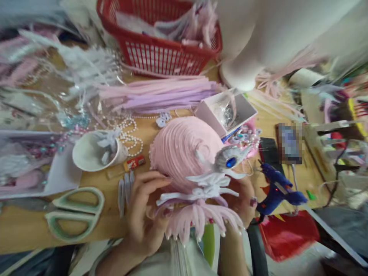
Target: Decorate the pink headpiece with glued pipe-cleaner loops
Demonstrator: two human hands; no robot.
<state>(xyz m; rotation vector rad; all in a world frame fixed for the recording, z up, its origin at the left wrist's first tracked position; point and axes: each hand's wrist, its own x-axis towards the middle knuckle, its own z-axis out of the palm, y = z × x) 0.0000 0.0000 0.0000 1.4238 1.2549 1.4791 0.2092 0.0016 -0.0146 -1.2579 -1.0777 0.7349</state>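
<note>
In the head view, with clock directions read from the dome (184, 149), the pink, ridged, rounded thing stands between the two hands, over the near edge of the table (112, 224). The left hand (143, 216) is at 7 o'clock, its grip holding the dome: fingers curl against the lower edge while the thumb lies by the pink fringe (198, 220), whose looped strands hang at 6 o'clock with pale beads at their tips. The right hand (244, 193) is at 4 o'clock, close against the far end of the fringe; much of it is hidden, so I cannot tell how its grip closes.

A white bow (207, 188) crosses between dome and fringe, and a blue gem (230, 163) in a silvery setting sits at 3 o'clock.

Around these, pink and lilac stems (161, 94) lie at 11 o'clock, and a red basket (161, 57) stands beyond at 12. An open white box (211, 119) is just beside the dome, between 1 and 2. A blue glue gun (277, 188) lies past the right hand at 4. At 9 a white cup (86, 153) lies tipped with a grey-white bow inside; scissors (76, 212) rest at 8, pale green handles showing.
</note>
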